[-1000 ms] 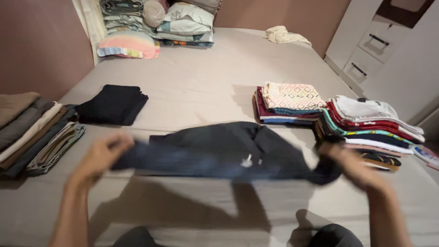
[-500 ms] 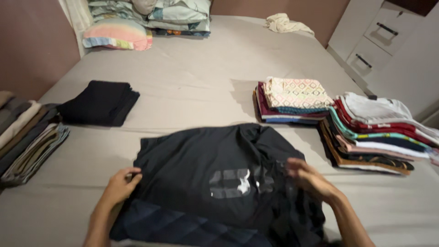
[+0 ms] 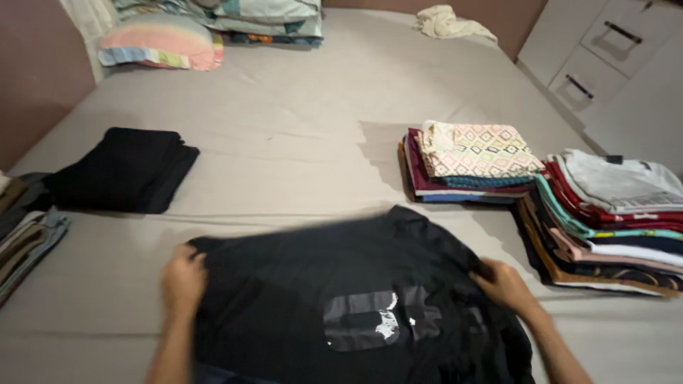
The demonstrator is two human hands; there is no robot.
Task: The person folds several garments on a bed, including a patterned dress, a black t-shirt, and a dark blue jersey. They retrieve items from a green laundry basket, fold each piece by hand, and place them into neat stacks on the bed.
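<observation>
1. Black soft cloth shirt with a grey print (image 3: 356, 299) lies flat on the grey bed (image 3: 299, 142), at the bottom middle of the frame.
2. Its long side runs left to right, between both hands.
3. The left hand (image 3: 183, 281) pinches its left edge.
4. The right hand (image 3: 504, 284) grips its right edge.
5. Both hands are equally near.
</observation>
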